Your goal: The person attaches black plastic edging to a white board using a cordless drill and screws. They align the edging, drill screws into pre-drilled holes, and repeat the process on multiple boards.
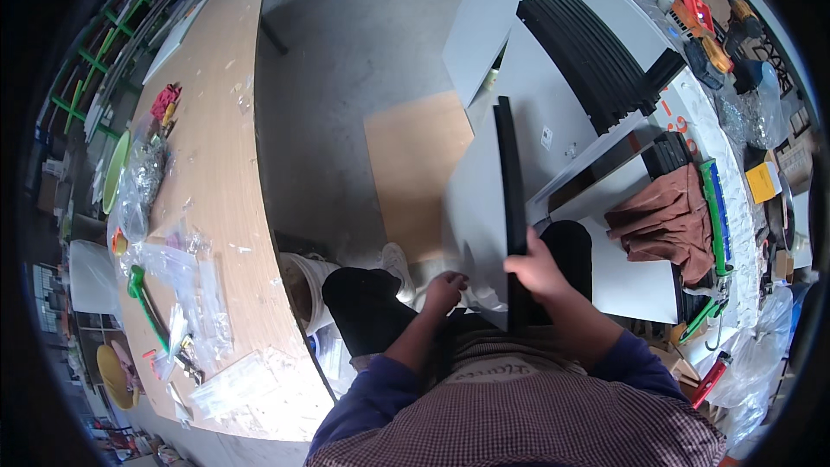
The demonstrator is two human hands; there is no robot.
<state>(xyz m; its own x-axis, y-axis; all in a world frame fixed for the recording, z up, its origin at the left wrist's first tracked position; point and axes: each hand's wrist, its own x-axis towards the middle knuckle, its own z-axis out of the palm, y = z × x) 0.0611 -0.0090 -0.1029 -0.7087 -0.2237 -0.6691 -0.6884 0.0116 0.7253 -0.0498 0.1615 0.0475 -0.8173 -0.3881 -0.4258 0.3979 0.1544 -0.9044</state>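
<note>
A flat white panel (474, 220) with a thick black edge strip (512, 199) stands on edge between my knees. My right hand (538, 270) is closed round the near part of that black edge, thumb on top. On the panel's left side, my left hand (445, 292) has its fingers curled in beside the lower part of the white face. What those fingers hold, if anything, is too small to tell. Just right of them the panel's surface looks crinkled and shiny, like thin film (486, 294).
A long wooden table (220, 164) on the left carries clear plastic bags (186, 277) and a green-handled tool (147, 303). Several black-edged panels (588, 60) stand stacked at right, beside a brown cloth (661, 225). Cardboard (411, 164) lies on the floor; a white bucket (311, 281) stands by my left knee.
</note>
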